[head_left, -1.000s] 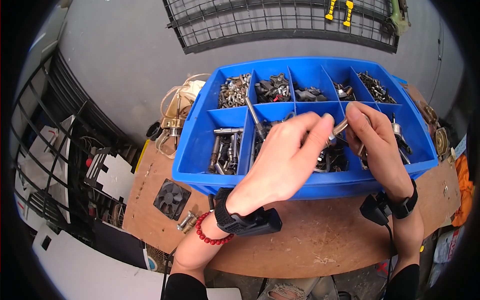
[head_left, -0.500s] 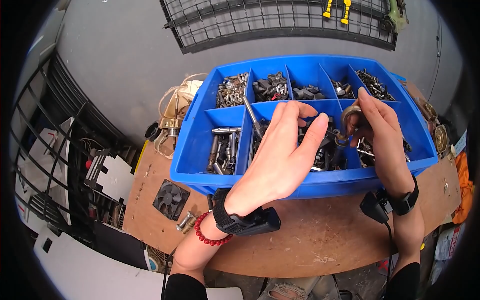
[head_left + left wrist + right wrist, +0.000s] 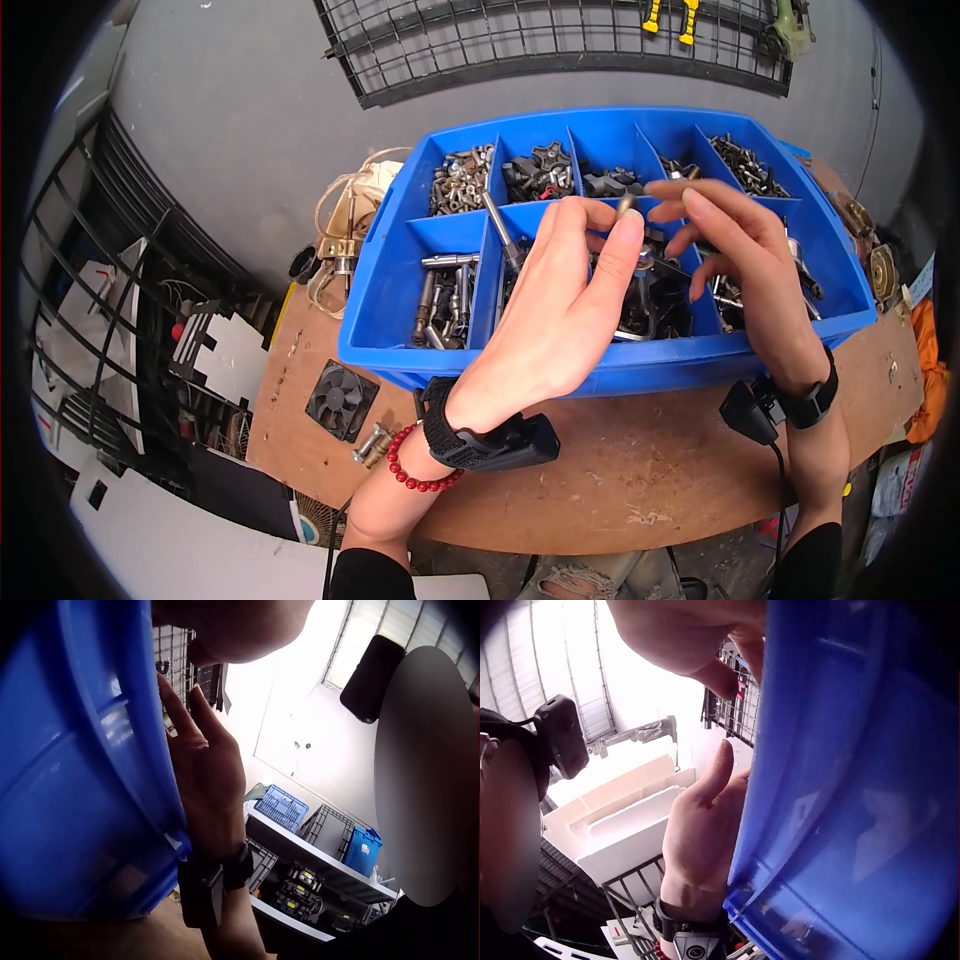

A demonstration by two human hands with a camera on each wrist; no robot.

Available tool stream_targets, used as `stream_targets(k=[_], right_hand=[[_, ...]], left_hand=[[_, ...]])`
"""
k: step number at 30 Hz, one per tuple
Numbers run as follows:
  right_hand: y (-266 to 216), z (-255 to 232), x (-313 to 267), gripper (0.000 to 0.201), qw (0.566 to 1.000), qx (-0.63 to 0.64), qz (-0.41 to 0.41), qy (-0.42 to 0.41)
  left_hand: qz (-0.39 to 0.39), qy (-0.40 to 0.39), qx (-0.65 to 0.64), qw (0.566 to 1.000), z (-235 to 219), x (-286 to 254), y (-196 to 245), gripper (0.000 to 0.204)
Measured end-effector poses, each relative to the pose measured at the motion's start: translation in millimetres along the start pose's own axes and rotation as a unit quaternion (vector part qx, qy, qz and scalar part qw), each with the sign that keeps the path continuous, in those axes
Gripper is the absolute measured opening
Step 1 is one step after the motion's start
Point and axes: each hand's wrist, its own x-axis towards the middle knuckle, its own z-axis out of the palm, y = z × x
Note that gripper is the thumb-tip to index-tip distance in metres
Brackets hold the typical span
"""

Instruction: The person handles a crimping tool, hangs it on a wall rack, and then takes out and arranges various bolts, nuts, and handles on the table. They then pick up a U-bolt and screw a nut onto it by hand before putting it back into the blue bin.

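My left hand [image 3: 550, 310] is over the front middle compartments of a blue divided bin [image 3: 480, 362]. Its thumb and index finger pinch a small brownish metal piece [image 3: 627, 204], mostly hidden by the fingertips. Close by on the right, my right hand [image 3: 755, 265] has its fingers spread and loosely bent, and nothing shows between them. Below the hands lie dark metal parts [image 3: 645, 300]. A metal rod [image 3: 497, 220] leans on a divider left of my left hand. In the wrist views the bin wall [image 3: 82, 787] hides part of the hands.
Back compartments hold bolts and nuts [image 3: 463, 180], black star knobs [image 3: 548, 172] and screws [image 3: 745, 168]. Metal pins [image 3: 440, 300] lie in the front left one. A fan [image 3: 342, 398] and loose bolts [image 3: 373, 444] rest on the wooden table [image 3: 600, 480]. A wire grid [image 3: 560, 45] hangs behind.
Both hands met at a curved metal piece, then my right hand held it alone, its ring end showing. Now my right fingers are spread, and a metal piece shows at my left fingertips.
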Motion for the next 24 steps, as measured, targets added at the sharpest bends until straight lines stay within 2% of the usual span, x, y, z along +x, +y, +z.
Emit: stream_targets(k=[2, 8, 20, 23, 24], right_hand=[[-1.8, 1.9, 0.5, 0.036, 0.999, 0.011, -0.030, 0.023], [3.6, -1.1, 0.6, 0.031, 1.000, 0.011, -0.010, -0.021], [1.8, -0.8, -1.7, 0.025, 0.995, 0.002, 0.036, -0.091], [0.7, -0.4, -3.0, 0.022, 0.991, -0.020, 0.055, -0.124], [1.7, -0.6, -3.2, 0.021, 0.990, -0.028, 0.051, -0.127]], left_hand=[[-0.015, 0.002, 0.008, 1.000, -0.2, -1.0, 2.3, 0.044], [-0.012, -0.042, 0.000, 0.999, -0.7, 0.4, 1.3, 0.044], [0.007, -0.045, 0.002, 0.999, 1.5, 0.3, -2.6, 0.041], [0.031, -0.057, 0.016, 0.998, 3.1, -0.3, -5.8, 0.038], [0.016, -0.077, 0.030, 0.996, 2.3, -0.3, -2.7, 0.037]])
